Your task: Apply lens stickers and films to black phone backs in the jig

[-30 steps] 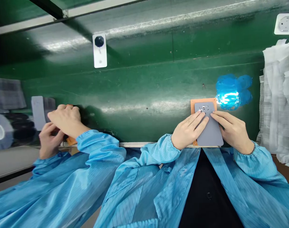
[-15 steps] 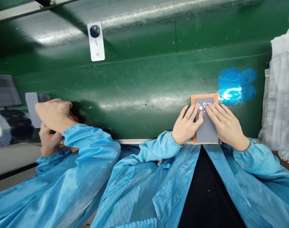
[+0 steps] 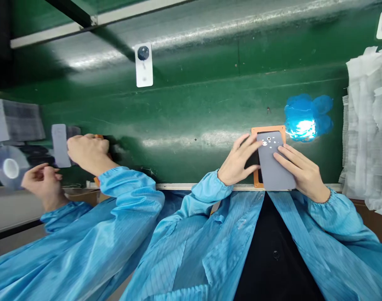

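A grey phone back panel (image 3: pixel 274 169) with small camera holes near its top lies askew over an orange frame (image 3: pixel 268 128), its lower end off to the right. The frame's left side and a dark gap show beside the panel. My right hand (image 3: pixel 304 171) holds the panel by its right edge, fingers on top and thumb hidden. My left hand (image 3: pixel 238 161) is at the left with fingers apart, its fingertips at the panel's upper left edge and the thumb near the frame's left side.
Blue film pieces (image 3: pixel 305 119) lie right of the frame. White sheets (image 3: pixel 366 125) are piled at far right. A white phone back (image 3: pixel 143 73) lies farther back. At left, a co-worker's hands (image 3: pixel 89 152) are near a tape roll (image 3: pixel 11 168) and a grey-white box (image 3: pixel 61 146).
The panel has turned in the frame, its lower end shifting right. My left hand has moved left off its face, and my right hand now grips its side. The co-worker's hands have separated.
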Motion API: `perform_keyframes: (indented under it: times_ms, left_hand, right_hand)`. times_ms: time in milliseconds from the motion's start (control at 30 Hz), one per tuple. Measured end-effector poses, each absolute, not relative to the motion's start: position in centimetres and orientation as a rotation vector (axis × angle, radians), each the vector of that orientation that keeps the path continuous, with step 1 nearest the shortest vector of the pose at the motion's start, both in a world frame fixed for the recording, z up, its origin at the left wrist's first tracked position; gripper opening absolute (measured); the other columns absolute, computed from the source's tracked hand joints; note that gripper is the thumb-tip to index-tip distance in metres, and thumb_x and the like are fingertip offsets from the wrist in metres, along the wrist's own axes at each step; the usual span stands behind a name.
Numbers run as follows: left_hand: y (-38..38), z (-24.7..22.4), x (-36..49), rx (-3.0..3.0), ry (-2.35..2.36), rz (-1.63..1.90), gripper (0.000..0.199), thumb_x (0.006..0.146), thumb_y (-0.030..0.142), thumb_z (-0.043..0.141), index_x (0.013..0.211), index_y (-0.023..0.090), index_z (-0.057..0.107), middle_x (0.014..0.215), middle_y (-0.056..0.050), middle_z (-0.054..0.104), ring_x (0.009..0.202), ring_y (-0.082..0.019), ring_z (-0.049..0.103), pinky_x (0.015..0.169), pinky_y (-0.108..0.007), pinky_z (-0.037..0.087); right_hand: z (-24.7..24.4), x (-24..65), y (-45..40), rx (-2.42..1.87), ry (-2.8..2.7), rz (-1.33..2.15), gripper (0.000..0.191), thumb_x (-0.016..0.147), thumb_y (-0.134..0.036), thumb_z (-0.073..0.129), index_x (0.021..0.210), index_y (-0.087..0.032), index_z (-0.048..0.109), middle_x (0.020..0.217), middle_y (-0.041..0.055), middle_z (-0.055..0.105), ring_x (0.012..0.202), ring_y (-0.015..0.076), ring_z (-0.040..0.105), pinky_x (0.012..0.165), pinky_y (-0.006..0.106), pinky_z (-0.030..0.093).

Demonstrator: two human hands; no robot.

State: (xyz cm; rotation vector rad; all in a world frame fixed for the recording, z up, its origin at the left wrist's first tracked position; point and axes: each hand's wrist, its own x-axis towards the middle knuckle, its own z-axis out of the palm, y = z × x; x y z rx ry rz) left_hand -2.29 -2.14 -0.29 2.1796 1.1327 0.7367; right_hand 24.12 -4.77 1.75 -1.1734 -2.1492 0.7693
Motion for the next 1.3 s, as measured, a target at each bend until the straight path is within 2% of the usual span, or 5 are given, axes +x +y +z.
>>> perform_keyframes:
  times_ms: [300,700,900,1067,1300]
  left_hand:
    - [-2.3,3.6,4.6,1.517,1.103,1.549,0.013,0.093,0.031,0.079,0.092,0.019,0.073,0.087,-0.003,0.079,0.079,-0.015,0.075,0.076,-0.029,0.062]
    - [-2.9,4.2,6.4,1.939,1.232,1.587,0.010,0.100,0.020,0.061,0.095,0.019,0.070,0.093,-0.005,0.079,0.088,-0.018,0.075,0.083,-0.033,0.063]
    - [0.3,3.5,5.2,1.464,1.323,1.372,0.029,0.099,0.046,0.066,0.092,0.018,0.070,0.087,-0.004,0.075,0.072,-0.014,0.067,0.072,-0.029,0.057]
    - [8.9,4.1,-1.8,1.473,1.427,1.205,0.028,0.091,0.034,0.078,0.112,0.018,0.069,0.116,-0.008,0.076,0.110,-0.019,0.071,0.085,-0.027,0.055]
    - [17.6,9.7,-13.2,1.591,1.873,1.128,0.040,0.093,0.029,0.078,0.120,0.005,0.060,0.138,-0.022,0.063,0.125,-0.029,0.061,0.115,-0.057,0.045]
  right_hand:
    - [-0.9,23.8,-3.2,-1.141,-1.076,1.458,0.032,0.106,-0.040,0.042,0.121,-0.033,0.070,0.113,0.0045,0.077,0.107,0.0234,0.075,0.095,0.050,0.066]
    - [-0.5,22.9,-2.4,-0.948,-1.129,1.547,0.021,0.098,-0.044,0.047,0.103,-0.030,0.061,0.096,0.0065,0.067,0.093,0.0251,0.069,0.083,0.047,0.063]
    - [1.9,20.3,2.5,-1.051,-1.124,1.207,0.020,0.083,-0.027,0.078,0.099,-0.031,0.068,0.102,0.0009,0.073,0.097,0.0258,0.072,0.093,0.050,0.060]
    - [4.4,18.4,13.7,-1.141,-1.091,1.311,0.036,0.078,-0.052,0.081,0.101,-0.030,0.063,0.119,0.0057,0.074,0.104,0.0285,0.071,0.079,0.047,0.063]
    - [4.7,20.5,5.3,-1.232,-1.163,1.460,0.041,0.079,-0.056,0.082,0.093,-0.020,0.067,0.094,0.0084,0.078,0.083,0.0209,0.075,0.067,0.034,0.062]
